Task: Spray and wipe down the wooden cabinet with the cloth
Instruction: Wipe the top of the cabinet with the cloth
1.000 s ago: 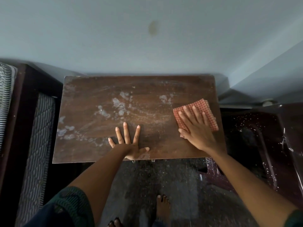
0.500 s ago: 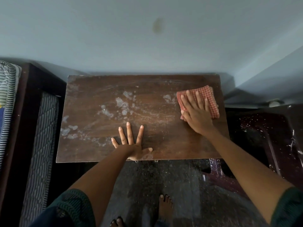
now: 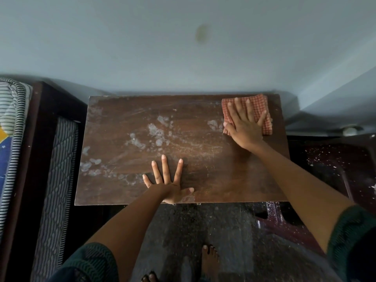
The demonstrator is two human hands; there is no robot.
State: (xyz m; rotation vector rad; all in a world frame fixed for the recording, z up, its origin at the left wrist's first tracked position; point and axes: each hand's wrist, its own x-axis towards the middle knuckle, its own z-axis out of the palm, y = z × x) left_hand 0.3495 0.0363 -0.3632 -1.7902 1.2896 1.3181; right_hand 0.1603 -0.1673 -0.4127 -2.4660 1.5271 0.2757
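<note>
The wooden cabinet top is a dark brown board against the wall, with white foamy spray patches across its middle and left. A red checked cloth lies folded at the far right corner. My right hand presses flat on the cloth, fingers spread toward the wall. Near the front edge my left hand rests flat on the bare wood, fingers apart, holding nothing. No spray bottle is in view.
A dark bed frame with a striped mattress stands close on the left. A dark maroon plastic chair, speckled white, sits to the right. A pale wall runs behind the cabinet. My bare feet stand on the dark floor.
My right hand has slid the cloth from the middle of the right side back to the far right corner. The left hand has stayed in place.
</note>
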